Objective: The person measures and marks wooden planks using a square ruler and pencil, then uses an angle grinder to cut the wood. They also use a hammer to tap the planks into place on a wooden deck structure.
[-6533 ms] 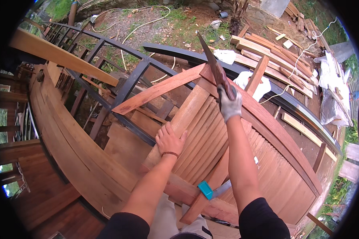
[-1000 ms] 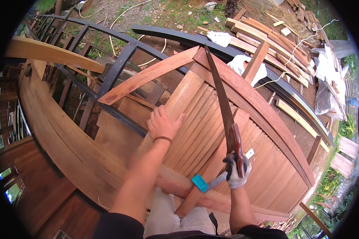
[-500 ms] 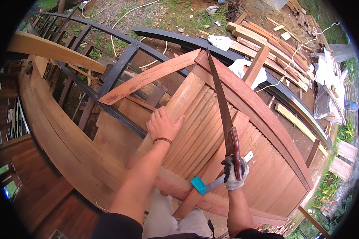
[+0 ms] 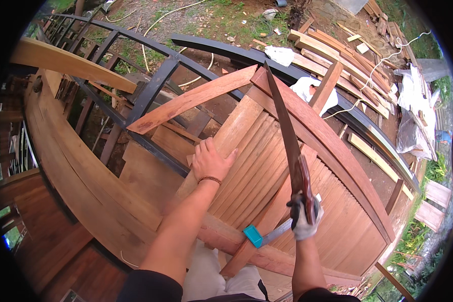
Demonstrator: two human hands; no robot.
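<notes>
My right hand (image 4: 304, 219), in a grey and black work glove, is wrapped around the brown handle of a handsaw (image 4: 285, 121). Its long dark blade points away from me, with the tip near the far corner of a louvered wooden panel (image 4: 249, 156). Bare, with a beaded bracelet at the wrist, my left hand (image 4: 211, 160) lies on the panel's left frame board, thumb spread from the fingers. A try square (image 4: 252, 235) with a teal stock rests on the panel's near board, close to my right wrist.
A reddish board (image 4: 196, 98) slants from the panel's far corner across a dark metal frame (image 4: 158, 83). Thick planks (image 4: 85, 181) run along my left. Stacked lumber (image 4: 337, 65), a white cable (image 4: 377, 65) and plastic sheeting (image 4: 412, 108) lie at the far right.
The right hand has shifted slightly right and away from me with the saw, turning the handle a little. My left hand stays on the frame board.
</notes>
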